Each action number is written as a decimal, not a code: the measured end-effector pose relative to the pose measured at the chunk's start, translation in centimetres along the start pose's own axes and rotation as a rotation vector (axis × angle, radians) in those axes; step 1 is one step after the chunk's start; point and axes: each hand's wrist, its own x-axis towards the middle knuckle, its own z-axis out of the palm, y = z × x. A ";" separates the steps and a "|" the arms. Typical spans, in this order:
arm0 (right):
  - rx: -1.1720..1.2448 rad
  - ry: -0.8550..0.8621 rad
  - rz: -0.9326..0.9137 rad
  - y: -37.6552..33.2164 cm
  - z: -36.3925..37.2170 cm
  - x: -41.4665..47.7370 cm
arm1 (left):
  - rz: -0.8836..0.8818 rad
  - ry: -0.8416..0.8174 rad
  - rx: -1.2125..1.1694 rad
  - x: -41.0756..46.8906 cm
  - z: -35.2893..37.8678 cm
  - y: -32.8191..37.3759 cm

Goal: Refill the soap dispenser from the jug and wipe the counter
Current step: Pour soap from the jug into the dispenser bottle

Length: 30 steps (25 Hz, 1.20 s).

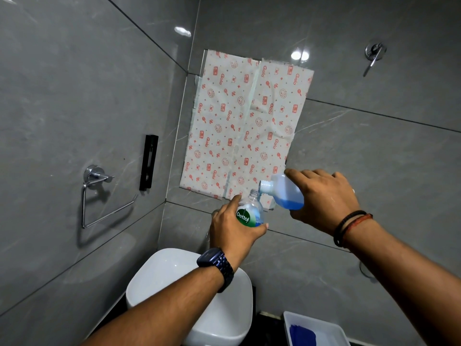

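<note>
My left hand (233, 228) grips a clear soap dispenser bottle (252, 212) with a green label, its pump off and its neck open upward. My right hand (324, 198) holds a translucent jug (284, 193) tipped to the left, with blue liquid pooled in its lower side. The jug's white spout sits just above and right of the bottle's open neck, and a thin blue stream runs into it. Blue liquid shows at the bottle's bottom. Both are held up in the air above a white basin (164, 273).
A white tray (331, 328) holding a blue cloth (301, 335) sits at the lower right on a dark counter. Patterned paper (244, 121) covers the wall ahead. A chrome towel ring (99, 196) and a black holder (149, 162) hang on the left wall, a tap lever (374, 54) at upper right.
</note>
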 end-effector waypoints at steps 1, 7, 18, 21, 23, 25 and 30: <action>0.002 0.001 0.000 0.0 0.0 0.0 | -0.002 -0.003 0.001 0.0 0.1 0.0; 0.004 0.003 -0.002 0.2 0.3 0.0 | -0.010 -0.008 0.002 0.1 0.4 -0.1; 0.011 -0.003 -0.003 0.7 0.8 0.0 | 0.004 0.001 0.022 0.2 0.9 0.0; 0.017 -0.013 -0.001 0.7 0.9 0.0 | 0.000 -0.003 0.025 0.2 1.0 -0.1; 0.025 -0.019 0.000 0.7 1.0 0.0 | 0.000 -0.007 0.021 0.2 1.2 -0.1; 0.020 -0.014 -0.004 0.8 1.0 -0.1 | 0.001 -0.008 0.015 0.1 1.2 -0.1; 0.004 -0.006 -0.008 1.0 1.0 0.0 | -0.004 -0.008 -0.003 0.2 1.5 -0.1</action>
